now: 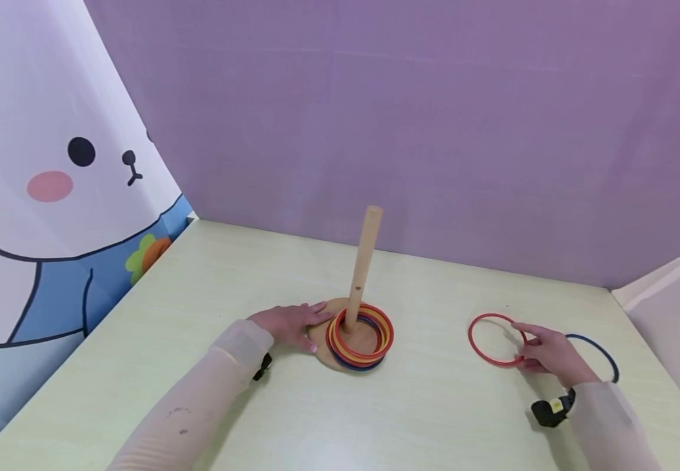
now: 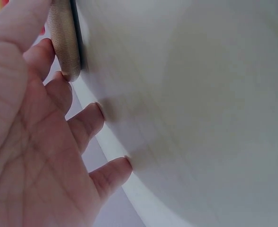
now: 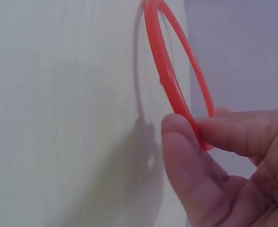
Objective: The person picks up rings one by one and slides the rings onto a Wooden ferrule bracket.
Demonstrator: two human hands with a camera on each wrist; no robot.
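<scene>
A round wooden base [image 1: 322,356] carries an upright wooden peg [image 1: 366,258]. Several rings [image 1: 389,330] in red, yellow and blue lie stacked round the foot of the peg. My left hand [image 1: 291,325] rests against the base's left side with spread fingers. Seen from the left wrist, the base's edge [image 2: 65,47] touches the fingertips, while the outer fingers reach to the tabletop. Out to the right, my right hand [image 1: 554,356] pinches a red ring [image 1: 477,347] between thumb and fingers. In the right wrist view, this ring [image 3: 165,71] is tilted, its shadow on the tabletop.
A blue ring [image 1: 601,350] lies on the pale table [image 1: 422,418], partly hidden behind the right hand. Purple cloth [image 1: 434,131] hangs along the table's back edge. A cartoon-printed cloth [image 1: 51,229] stands at the left, a pale panel [image 1: 678,314] at the right.
</scene>
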